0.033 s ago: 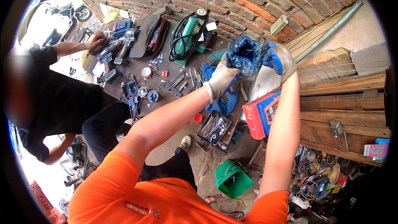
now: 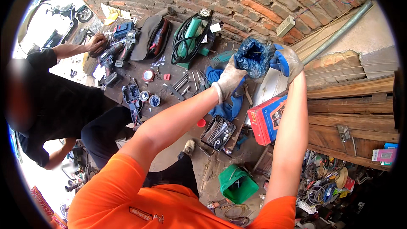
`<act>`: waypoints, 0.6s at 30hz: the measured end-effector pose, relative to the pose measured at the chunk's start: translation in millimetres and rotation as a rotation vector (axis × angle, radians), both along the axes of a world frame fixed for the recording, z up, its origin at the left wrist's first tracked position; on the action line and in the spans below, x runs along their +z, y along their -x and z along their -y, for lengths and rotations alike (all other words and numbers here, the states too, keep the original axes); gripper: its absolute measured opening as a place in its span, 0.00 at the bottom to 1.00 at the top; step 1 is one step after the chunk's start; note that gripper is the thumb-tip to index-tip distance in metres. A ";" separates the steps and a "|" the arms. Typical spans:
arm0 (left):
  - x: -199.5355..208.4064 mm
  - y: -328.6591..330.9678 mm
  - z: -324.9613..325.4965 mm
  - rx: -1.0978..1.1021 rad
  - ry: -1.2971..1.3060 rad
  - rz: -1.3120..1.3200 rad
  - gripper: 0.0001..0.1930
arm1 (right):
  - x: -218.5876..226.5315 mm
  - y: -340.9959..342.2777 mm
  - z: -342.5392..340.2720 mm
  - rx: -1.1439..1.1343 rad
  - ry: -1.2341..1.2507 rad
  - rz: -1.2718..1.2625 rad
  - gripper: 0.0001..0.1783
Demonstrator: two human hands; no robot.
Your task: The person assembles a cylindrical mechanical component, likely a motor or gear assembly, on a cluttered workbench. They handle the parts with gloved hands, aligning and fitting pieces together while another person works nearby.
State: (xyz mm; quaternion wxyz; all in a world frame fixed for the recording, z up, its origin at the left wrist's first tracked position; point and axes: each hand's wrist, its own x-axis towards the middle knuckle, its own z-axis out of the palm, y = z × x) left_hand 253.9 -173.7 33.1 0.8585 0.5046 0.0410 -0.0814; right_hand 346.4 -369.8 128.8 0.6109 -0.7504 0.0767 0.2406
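the blue bag (image 2: 256, 70) has edged right, gripped by left hand (image 2: 231, 79) and right hand (image 2: 291, 62); nearer than the bag, a tray (image 2: 228, 137) holds tools (image 2: 218, 129).

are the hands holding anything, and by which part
A blue plastic bag, its mouth open: left hand on its left side, right hand on its right.

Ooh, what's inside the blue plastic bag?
In the blue plastic bag, between the left hand and right hand, something thin and pale shows, too small to name. Crumpled plastic hides the rest.
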 end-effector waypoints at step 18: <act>38.6 36.0 2.6 -0.133 -0.500 0.098 0.40 | -95.7 -53.1 104.1 -0.129 0.484 -0.063 0.16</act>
